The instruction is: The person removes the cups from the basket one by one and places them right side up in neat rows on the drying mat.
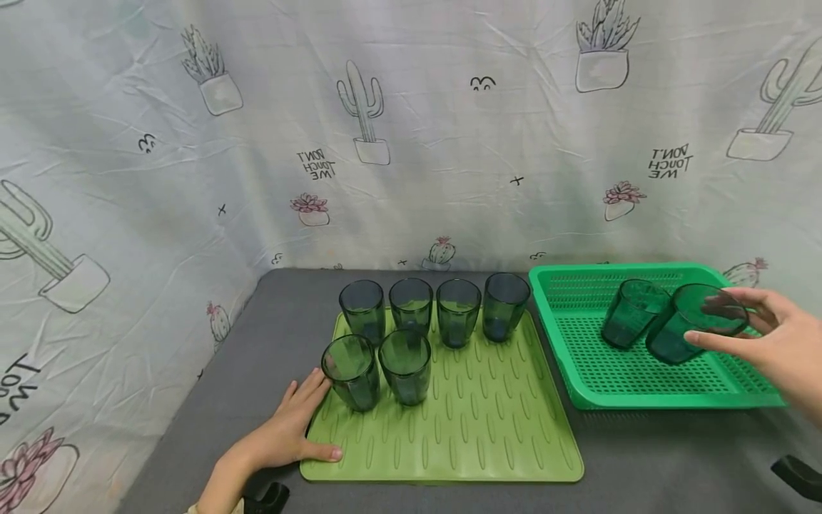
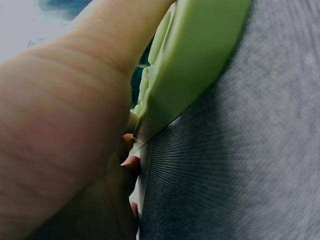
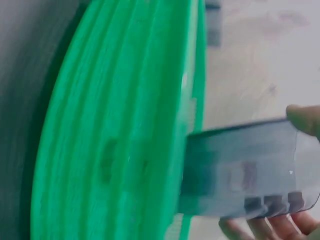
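Glass (image 1: 690, 325), tinted green, hangs tilted over the green basket (image 1: 642, 400), pinched at its rim by the right hand (image 1: 780, 346). It looks light, rigid, slick and breakable; rim or sides suit gripping. The left hand (image 1: 292, 428) rests flat on the mat (image 1: 488, 428).

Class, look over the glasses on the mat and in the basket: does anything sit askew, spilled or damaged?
Nothing is spilled or visibly damaged. Six glasses stand upright on the light green mat. Only the glass gripped by the right hand over the green basket is tilted; the other basket glass leans slightly too.
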